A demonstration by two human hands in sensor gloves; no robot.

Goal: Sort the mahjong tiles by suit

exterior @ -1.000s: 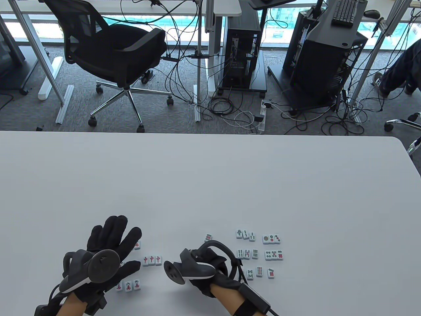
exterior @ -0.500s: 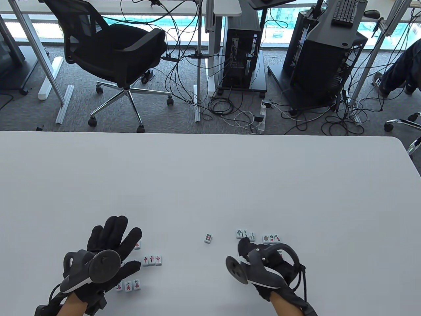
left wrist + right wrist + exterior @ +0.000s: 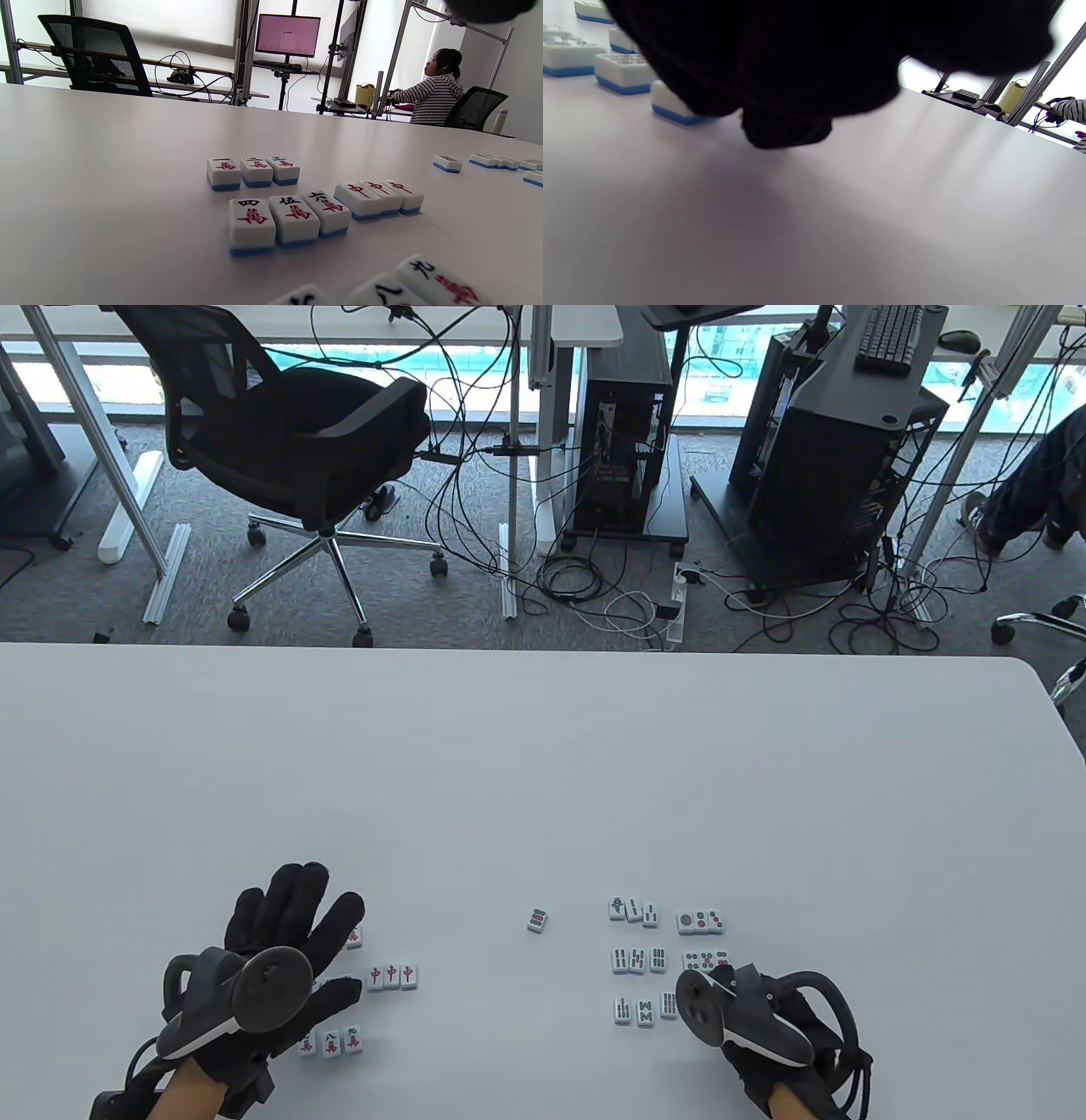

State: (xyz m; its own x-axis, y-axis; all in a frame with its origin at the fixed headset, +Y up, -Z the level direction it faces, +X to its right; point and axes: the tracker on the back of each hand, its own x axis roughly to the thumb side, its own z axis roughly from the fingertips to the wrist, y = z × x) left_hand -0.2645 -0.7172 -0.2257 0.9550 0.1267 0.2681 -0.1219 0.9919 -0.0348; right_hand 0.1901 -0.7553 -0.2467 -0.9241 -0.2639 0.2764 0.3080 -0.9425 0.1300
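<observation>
**Bamboo block filled; one stray tile left**

Nearest me, my right hand (image 3: 793,1048) has drawn back to the table's (image 3: 543,746) near edge, its grip hidden under the tracker, so I cannot tell whether it is spread or pressed together. A second ago it hovered mid-table; the near bamboo row (image 3: 646,1009) has since gained a tile and now shows three, which I judge was just delivered. A tile of the near dot row appears to lie under this hand. My left hand (image 3: 284,950) has not moved, grip spread flat over the character tiles (image 3: 290,218), with the red dragon tiles (image 3: 392,976) just beside it. Farther off stand the other bamboo rows (image 3: 639,959) and dot rows (image 3: 702,922). One lone tile (image 3: 537,918) lies between the groups, probably next to sort.
</observation>
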